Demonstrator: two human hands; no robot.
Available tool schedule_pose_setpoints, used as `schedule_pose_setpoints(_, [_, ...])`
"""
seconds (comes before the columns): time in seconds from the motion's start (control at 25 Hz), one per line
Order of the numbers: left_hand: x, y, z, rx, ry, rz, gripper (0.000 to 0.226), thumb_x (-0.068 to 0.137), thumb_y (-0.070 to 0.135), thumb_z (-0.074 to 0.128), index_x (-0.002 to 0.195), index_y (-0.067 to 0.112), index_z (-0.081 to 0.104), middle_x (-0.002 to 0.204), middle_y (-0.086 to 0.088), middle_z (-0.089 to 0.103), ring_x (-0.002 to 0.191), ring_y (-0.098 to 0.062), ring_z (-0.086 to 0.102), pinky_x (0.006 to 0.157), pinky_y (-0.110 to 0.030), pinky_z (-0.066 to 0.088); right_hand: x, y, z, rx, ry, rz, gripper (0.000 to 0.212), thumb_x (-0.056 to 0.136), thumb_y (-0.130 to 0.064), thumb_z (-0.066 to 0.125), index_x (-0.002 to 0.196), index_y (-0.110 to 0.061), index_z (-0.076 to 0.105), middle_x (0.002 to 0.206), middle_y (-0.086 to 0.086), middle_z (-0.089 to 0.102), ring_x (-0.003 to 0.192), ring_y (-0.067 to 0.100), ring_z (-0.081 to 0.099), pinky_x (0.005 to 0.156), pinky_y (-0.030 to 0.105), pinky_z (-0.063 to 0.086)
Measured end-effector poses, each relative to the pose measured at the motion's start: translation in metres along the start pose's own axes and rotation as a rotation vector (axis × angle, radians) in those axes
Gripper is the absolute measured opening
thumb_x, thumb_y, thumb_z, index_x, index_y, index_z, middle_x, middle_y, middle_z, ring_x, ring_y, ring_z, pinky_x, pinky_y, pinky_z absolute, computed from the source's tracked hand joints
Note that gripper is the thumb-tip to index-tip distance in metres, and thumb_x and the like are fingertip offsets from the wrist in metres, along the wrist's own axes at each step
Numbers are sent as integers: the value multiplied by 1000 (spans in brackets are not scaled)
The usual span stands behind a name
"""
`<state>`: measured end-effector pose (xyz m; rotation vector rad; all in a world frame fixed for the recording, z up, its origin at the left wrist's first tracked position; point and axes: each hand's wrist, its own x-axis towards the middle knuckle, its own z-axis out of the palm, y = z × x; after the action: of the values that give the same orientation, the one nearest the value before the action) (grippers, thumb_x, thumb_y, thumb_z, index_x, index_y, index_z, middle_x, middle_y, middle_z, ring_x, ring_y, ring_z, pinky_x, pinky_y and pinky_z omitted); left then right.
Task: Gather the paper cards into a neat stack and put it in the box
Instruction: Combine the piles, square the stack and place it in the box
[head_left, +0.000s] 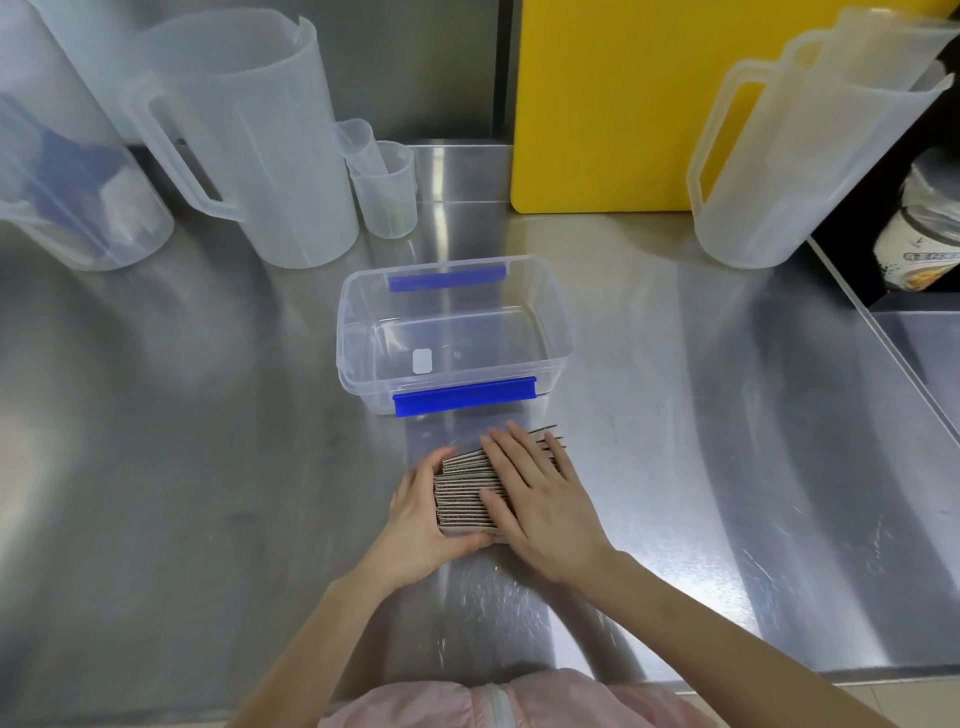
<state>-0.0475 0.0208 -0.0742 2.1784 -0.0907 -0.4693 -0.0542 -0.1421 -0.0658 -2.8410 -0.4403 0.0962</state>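
Observation:
A row of several brown paper cards (465, 491) lies on the steel counter, fanned front to back, just in front of a clear plastic box (451, 332) with blue clips. The box stands open with only a small white label inside. My left hand (415, 525) cups the left ends and near corner of the cards, thumb under the nearest one. My right hand (535, 499) lies flat on top of the cards, fingers spread toward the box, hiding their right half. A few card tips stick out past my right fingertips.
Large translucent pitchers (249, 135) and small measuring cups (387, 187) stand at the back left. Another pitcher (795, 156) stands at the back right beside a yellow cutting board (613, 104). A recessed edge (893, 332) runs along the right. The counter's front edge is near my body.

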Motion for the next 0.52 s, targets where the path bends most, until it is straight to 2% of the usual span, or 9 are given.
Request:
schedule_pose_setpoints(0.08, [1, 0, -1, 16, -15, 0, 101, 48, 52, 76, 132, 27, 26, 128, 6, 35, 126, -15, 34, 111, -37, 31, 1, 4, -6, 180, 118, -15, 64, 93, -50, 7, 137, -16, 38, 145, -5, 43, 137, 8, 32, 115, 26, 7])
schedule_pose_setpoints(0.16, [1, -1, -3, 22, -17, 10, 97, 52, 48, 77, 132, 28, 25, 134, 1, 36, 126, -15, 33, 112, -39, 29, 2, 8, -17, 580, 179, 175, 54, 94, -49, 19, 140, -24, 31, 144, -22, 31, 131, -10, 27, 111, 7, 7])
schedule_pose_setpoints(0.2, [1, -1, -3, 18, -19, 15, 94, 56, 42, 79, 132, 28, 25, 135, 0, 36, 126, -15, 33, 112, -39, 29, 2, 8, -24, 843, 185, 329, 47, 95, -45, 23, 138, -29, 31, 139, -26, 33, 124, -12, 32, 107, 5, 14])
schedule_pose_setpoints(0.28, [1, -1, -2, 14, -28, 22, 89, 61, 35, 79, 131, 29, 24, 134, 1, 35, 125, -14, 33, 112, -39, 29, 3, 11, -27, 1269, 129, 557, 39, 97, -43, 25, 130, -33, 41, 128, -20, 48, 114, -2, 46, 101, 16, 30])
schedule_pose_setpoints(0.36, [0, -1, 0, -22, -19, 20, 89, 61, 32, 80, 127, 36, 20, 132, 5, 33, 123, -11, 33, 112, -38, 29, -2, 6, -15, 1271, 105, 539, 31, 94, -46, 28, 116, -39, 49, 121, -11, 57, 110, 7, 54, 97, 21, 40])
schedule_pose_setpoints(0.44, [0, -1, 3, -66, 4, 12, 98, 59, 30, 81, 130, 38, 14, 133, 10, 32, 124, -8, 32, 112, -33, 26, -10, 1, -6, 1199, 98, 476, 25, 89, -45, 31, 108, -45, 47, 118, -11, 56, 108, 3, 54, 92, 14, 42])
schedule_pose_setpoints(0.52, [1, 0, 6, -86, 6, -10, 108, 59, 29, 82, 138, 33, 10, 132, 13, 30, 124, -6, 30, 109, -30, 24, -13, 5, -5, 1190, 42, 417, 21, 95, -38, 32, 113, -45, 40, 124, -13, 50, 115, 2, 50, 90, 8, 40])
